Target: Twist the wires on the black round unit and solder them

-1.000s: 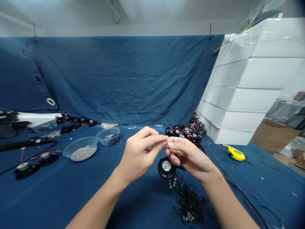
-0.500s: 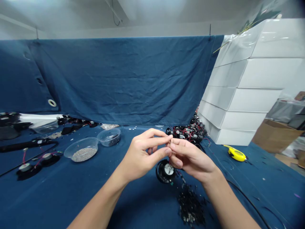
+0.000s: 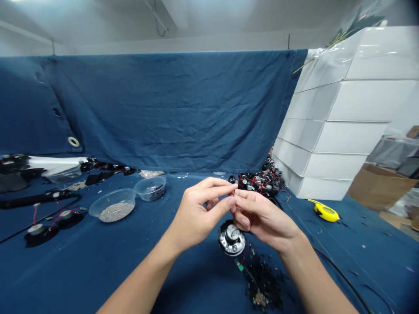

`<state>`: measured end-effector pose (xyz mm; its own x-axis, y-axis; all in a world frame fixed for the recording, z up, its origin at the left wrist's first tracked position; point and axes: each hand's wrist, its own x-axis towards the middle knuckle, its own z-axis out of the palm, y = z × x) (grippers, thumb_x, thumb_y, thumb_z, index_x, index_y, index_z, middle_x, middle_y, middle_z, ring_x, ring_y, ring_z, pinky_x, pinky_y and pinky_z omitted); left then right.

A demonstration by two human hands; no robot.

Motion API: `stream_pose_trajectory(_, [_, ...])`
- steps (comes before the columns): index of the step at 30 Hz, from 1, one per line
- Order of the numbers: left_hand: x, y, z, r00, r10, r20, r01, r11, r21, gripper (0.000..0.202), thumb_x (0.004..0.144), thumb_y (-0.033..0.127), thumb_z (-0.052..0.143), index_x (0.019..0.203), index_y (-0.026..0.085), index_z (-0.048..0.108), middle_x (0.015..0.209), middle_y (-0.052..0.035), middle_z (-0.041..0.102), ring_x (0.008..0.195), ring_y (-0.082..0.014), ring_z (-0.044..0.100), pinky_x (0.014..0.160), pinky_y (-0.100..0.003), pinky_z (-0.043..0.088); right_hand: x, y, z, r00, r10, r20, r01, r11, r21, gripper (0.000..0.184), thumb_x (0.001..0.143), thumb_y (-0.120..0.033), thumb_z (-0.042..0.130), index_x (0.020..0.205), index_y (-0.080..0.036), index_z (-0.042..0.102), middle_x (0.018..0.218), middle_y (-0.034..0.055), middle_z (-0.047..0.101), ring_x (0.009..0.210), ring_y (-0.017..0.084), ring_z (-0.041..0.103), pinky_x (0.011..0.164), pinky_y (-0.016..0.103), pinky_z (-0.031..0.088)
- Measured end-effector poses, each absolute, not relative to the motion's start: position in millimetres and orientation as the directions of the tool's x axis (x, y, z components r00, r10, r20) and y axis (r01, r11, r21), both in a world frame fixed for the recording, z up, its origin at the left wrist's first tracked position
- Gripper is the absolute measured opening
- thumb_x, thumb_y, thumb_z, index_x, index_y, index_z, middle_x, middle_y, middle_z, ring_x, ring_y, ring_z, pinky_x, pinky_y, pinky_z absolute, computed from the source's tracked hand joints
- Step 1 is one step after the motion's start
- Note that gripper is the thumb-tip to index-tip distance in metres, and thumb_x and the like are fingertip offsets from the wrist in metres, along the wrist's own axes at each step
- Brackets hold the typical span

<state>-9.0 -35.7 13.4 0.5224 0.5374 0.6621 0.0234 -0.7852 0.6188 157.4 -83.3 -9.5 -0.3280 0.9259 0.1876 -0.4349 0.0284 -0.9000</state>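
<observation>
My left hand (image 3: 199,209) and my right hand (image 3: 262,216) meet fingertip to fingertip above the cloth. Both are closed in a pinch on a thin reddish wire (image 3: 234,192), mostly hidden by the fingers. Just below them is a round black part with a silver and white motor-like middle (image 3: 232,237); it appears to hang from the wire. From its lower edge a red lead runs to a small green connector (image 3: 240,267). Beneath and to the right lies a pile of small black scraps (image 3: 263,281).
Clear bowls, one with grey bits (image 3: 113,204) and one with dark pieces (image 3: 150,188), stand left. Wired motor parts (image 3: 36,233) lie farther left, with a heap of them (image 3: 262,181) behind my hands. Right are a yellow tape measure (image 3: 326,213) and stacked white boxes (image 3: 334,135).
The round part has turned and swung slightly right, so more of its silver face shows, and the green connector now hangs lower. My hands keep their pinch in nearly the same place.
</observation>
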Motion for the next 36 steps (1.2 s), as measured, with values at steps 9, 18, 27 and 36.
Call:
stream_pose_trajectory(9, [-5.3, -33.6, 7.3, 0.48, 0.583, 0.655, 0.027, -0.756, 0.654, 0.024, 0.087, 0.024, 0.065, 0.109, 0.02, 0.073, 0.105, -0.0058, 0.068, 0.072, -0.0105, 0.062, 0.058, -0.021, 0.048, 151.6, -87.9, -3.8, -0.206, 0.96, 0.19, -0.493, 0.066, -0.868, 0.015, 0.086, -0.025, 0.066, 0.081, -0.011, 0.067, 0.073, 0.0006, 0.055, 0.062, 0.008, 0.05, 0.063, 0.023, 0.048])
stream_pose_trajectory(18, [-3.1, -33.1, 7.3, 0.449, 0.618, 0.646, 0.008, -0.726, 0.688, 0.023, 0.086, 0.021, 0.066, 0.107, 0.019, 0.074, 0.103, -0.0063, 0.07, 0.085, -0.0136, 0.066, 0.063, -0.019, 0.05, 150.5, -85.0, -7.3, -0.18, 0.968, 0.176, -0.545, 0.051, -0.837, 0.01, 0.087, -0.018, 0.063, 0.085, -0.01, 0.068, 0.076, 0.0022, 0.059, 0.064, 0.008, 0.054, 0.066, 0.022, 0.05])
stream_pose_trajectory(27, [-3.0, -31.8, 6.0, 0.375, 0.679, 0.631, 0.092, -0.705, 0.704, 0.018, 0.083, 0.025, 0.069, 0.099, 0.02, 0.076, 0.095, -0.0035, 0.071, 0.068, -0.0105, 0.06, 0.053, -0.021, 0.043, 150.4, -82.6, -8.8, -0.129, 0.981, 0.145, -0.57, 0.046, -0.821, 0.011, 0.084, -0.02, 0.069, 0.085, -0.009, 0.069, 0.076, 0.0021, 0.06, 0.064, 0.008, 0.055, 0.066, 0.02, 0.051])
stream_pose_trajectory(36, [-4.3, -34.3, 8.4, 0.408, 0.648, 0.643, 0.11, -0.734, 0.67, 0.014, 0.085, 0.022, 0.068, 0.096, 0.02, 0.077, 0.092, -0.0024, 0.073, 0.073, -0.012, 0.062, 0.059, -0.022, 0.045, 150.3, -79.3, -12.6, -0.151, 0.974, 0.169, -0.519, 0.068, -0.852, 0.016, 0.085, -0.025, 0.069, 0.087, -0.009, 0.068, 0.074, 0.0021, 0.06, 0.067, 0.007, 0.057, 0.069, 0.019, 0.052])
